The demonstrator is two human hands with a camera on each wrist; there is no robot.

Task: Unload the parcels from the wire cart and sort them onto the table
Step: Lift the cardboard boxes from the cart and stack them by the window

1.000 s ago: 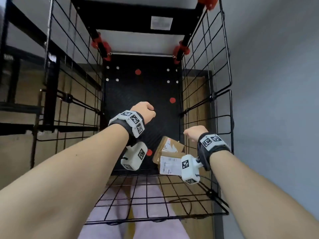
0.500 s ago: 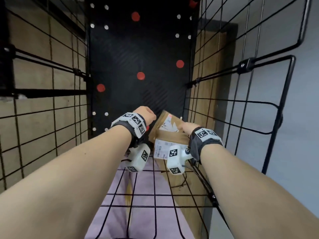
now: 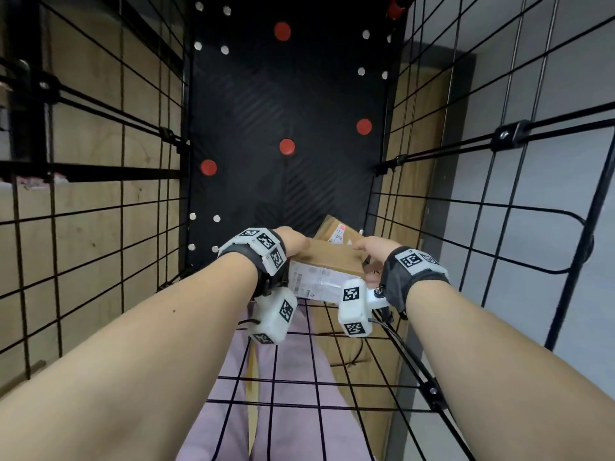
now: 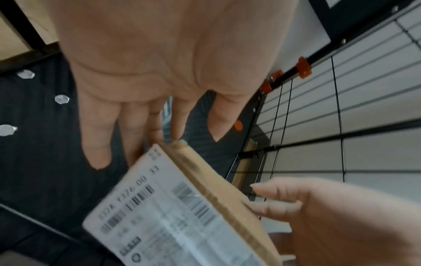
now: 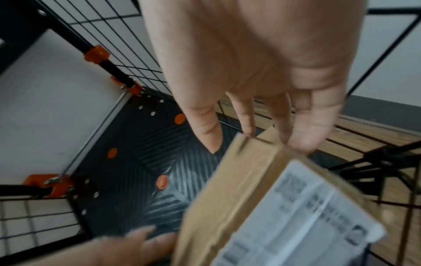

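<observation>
A brown cardboard parcel point(image 3: 332, 259) with a white shipping label point(image 3: 316, 282) sits between my two hands near the front of the wire cart point(image 3: 499, 201). My left hand point(image 3: 294, 241) is at its left end. In the left wrist view the left hand's point(image 4: 141, 136) fingers are straight, with the tips touching the parcel's point(image 4: 205, 180) corner. My right hand point(image 3: 371, 247) is at the right end, and its fingers point(image 4: 275, 207) curl against the parcel's side. A second brown parcel point(image 3: 336, 229) lies just behind, partly hidden.
The cart's floor is a black ribbed mat point(image 3: 286, 94) with red dots and white studs. Wire grid walls stand close on the left point(image 3: 100, 194) and right. The front wire panel point(image 3: 299, 394) lies under my forearms, and wooden flooring point(image 3: 416, 104) shows through the mesh.
The view has dropped deeper into the cart. Both hands moved down onto the labelled parcel: the right reached it first, then the left came from above the mat to its left end.
</observation>
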